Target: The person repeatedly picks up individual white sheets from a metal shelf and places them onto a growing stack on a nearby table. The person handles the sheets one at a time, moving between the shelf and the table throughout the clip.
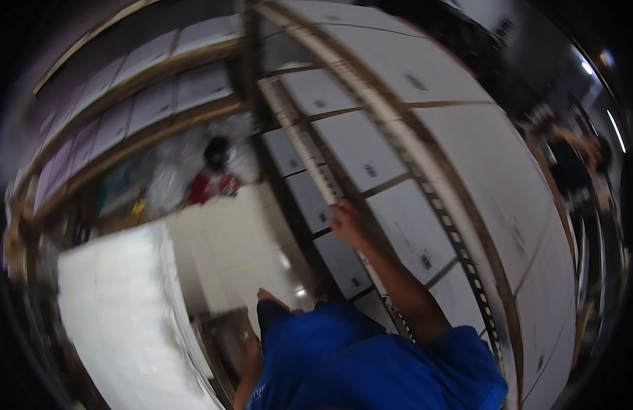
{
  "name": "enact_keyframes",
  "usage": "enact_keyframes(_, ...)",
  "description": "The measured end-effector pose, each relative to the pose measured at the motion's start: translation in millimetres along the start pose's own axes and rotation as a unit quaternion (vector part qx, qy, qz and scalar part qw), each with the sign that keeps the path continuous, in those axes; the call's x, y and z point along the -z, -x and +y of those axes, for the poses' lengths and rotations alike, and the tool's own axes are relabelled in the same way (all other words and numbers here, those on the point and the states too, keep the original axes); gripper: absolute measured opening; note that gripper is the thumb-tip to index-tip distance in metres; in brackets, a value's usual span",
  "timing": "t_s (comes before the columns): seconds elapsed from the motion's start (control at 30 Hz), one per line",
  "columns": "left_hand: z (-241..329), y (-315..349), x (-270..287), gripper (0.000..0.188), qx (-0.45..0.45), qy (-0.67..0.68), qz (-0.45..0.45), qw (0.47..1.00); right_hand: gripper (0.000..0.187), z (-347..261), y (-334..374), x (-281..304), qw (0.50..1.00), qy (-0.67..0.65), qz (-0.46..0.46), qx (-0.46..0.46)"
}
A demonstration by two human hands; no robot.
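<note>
My right arm reaches across to the shelving on the right. My right hand (347, 222) is closed on a pale shelf rail (306, 147), its fingers bent over the edge. White boxes (357, 147) with small dark marks stand in rows on both sides of that rail. My left hand (251, 346) hangs low beside a brown object (224, 335) whose kind I cannot make out. Blur hides the fingers of that hand, and whether it touches the brown object is unclear.
A tall stack of white sheet material (118, 307) stands at the left. Wooden shelves (152, 65) with pale boxes run along the back left, above clear plastic bags (169, 181) and a red item (214, 188). My bare foot (272, 298) is on the tiled floor (241, 253).
</note>
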State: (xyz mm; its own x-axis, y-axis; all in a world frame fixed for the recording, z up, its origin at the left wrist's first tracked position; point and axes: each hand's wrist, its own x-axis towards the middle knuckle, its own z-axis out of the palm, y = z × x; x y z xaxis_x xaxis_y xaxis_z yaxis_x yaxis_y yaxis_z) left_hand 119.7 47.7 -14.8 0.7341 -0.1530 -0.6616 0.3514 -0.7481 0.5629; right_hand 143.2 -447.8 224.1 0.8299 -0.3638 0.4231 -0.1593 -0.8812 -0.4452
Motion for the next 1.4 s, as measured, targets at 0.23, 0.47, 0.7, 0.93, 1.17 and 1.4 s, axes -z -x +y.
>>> enact_keyframes(0.23, 26.8, -77.1, 1.1, 0.03, 0.081, 0.161, -0.027, 0.983, 0.032, -21.0, -7.6, 13.4, 0.998, 0.055, -0.042, -0.001)
enact_keyframes(0.47, 143.2, -155.7, 34.0, 0.01, 0.045, 0.211, -0.062, 0.974, 0.031, -22.6, -2.1, 13.1, 0.998, 0.064, -0.02, -0.014)
enact_keyframes(0.7, 225.3, -204.7, 45.5, 0.006, 0.006, 0.185, -0.101, 0.978, 0.03, -24.9, -5.4, 13.7, 0.996, 0.089, -0.024, -0.02)
enact_keyframes(0.93, 232.5, -240.5, 37.4, 0.007, 0.001, 0.16, -0.133, 0.978, 0.033, -35.0, -8.9, 20.9, 0.995, 0.1, -0.011, -0.004)
enact_keyframes(1.17, 247.5, -292.6, 41.7, 0.008, -0.052, 0.07, -0.195, 0.977, 0.026, -37.7, -20.5, 27.0, 0.992, 0.08, -0.082, -0.054)
enact_keyframes(1.4, 285.7, -304.7, 50.9, 0.014, -0.003, 0.045, -0.168, 0.985, 0.027, -28.0, -15.4, 24.2, 0.99, 0.067, -0.104, -0.075)
